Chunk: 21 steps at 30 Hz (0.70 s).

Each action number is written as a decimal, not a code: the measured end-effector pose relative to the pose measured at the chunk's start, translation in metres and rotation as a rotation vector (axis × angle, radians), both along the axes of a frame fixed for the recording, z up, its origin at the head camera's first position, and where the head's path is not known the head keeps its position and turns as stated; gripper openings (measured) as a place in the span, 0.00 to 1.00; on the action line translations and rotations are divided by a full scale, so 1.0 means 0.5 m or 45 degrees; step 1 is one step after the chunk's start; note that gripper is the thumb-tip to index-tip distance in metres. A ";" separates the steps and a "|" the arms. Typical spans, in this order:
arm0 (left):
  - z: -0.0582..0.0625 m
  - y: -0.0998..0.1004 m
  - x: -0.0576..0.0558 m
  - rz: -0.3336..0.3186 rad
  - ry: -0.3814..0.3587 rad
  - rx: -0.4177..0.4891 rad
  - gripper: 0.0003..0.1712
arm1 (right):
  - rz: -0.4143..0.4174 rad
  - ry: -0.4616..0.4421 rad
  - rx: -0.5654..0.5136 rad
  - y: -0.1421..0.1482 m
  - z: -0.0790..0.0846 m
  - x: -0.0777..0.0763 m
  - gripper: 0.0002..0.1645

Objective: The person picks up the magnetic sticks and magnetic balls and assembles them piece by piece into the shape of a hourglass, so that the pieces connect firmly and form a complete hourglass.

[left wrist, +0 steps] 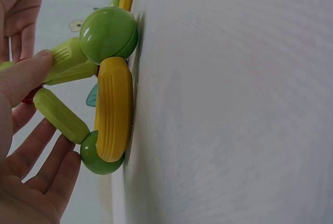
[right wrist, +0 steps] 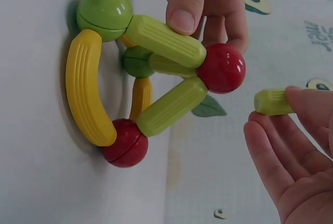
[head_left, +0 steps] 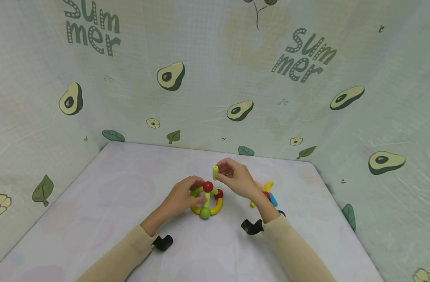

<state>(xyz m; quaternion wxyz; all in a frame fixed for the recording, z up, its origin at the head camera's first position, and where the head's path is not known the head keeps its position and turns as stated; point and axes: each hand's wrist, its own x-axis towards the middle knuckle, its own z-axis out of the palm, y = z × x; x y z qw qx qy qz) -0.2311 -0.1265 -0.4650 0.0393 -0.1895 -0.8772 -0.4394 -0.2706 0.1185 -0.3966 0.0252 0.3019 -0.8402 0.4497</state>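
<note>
A pyramid-like ball-and-rod toy frame (head_left: 206,199) stands on the table. Curved yellow rods (right wrist: 86,89) join green balls (right wrist: 106,13) and a red ball (right wrist: 125,143) at its base. Straight light green rods (right wrist: 174,106) rise from these to a red ball (right wrist: 222,68) at the peak. My left hand (head_left: 181,196) holds the frame from the left, thumb on one green rod and fingers behind others. Above and right of the peak, my right hand (head_left: 234,178) pinches a loose light green rod (head_left: 215,172) between thumb and fingers, one end pointing toward the red ball.
Right of the frame, partly behind my right forearm, lies a group of loose pieces: a yellow curved rod (head_left: 269,185), a blue piece (head_left: 273,199) and a red ball (head_left: 267,194) among them. Behind the pale table (head_left: 130,168) hangs a printed cloth (head_left: 200,113).
</note>
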 end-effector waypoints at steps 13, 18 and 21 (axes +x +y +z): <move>-0.002 -0.002 -0.002 -0.020 0.019 0.003 0.29 | -0.006 -0.012 -0.023 -0.020 -0.014 0.017 0.16; 0.000 -0.001 0.000 -0.018 0.015 0.006 0.29 | -0.001 -0.004 -0.036 -0.025 -0.020 0.019 0.16; 0.001 -0.002 0.002 -0.017 0.008 0.008 0.29 | -0.006 0.015 -0.033 -0.027 -0.024 0.020 0.16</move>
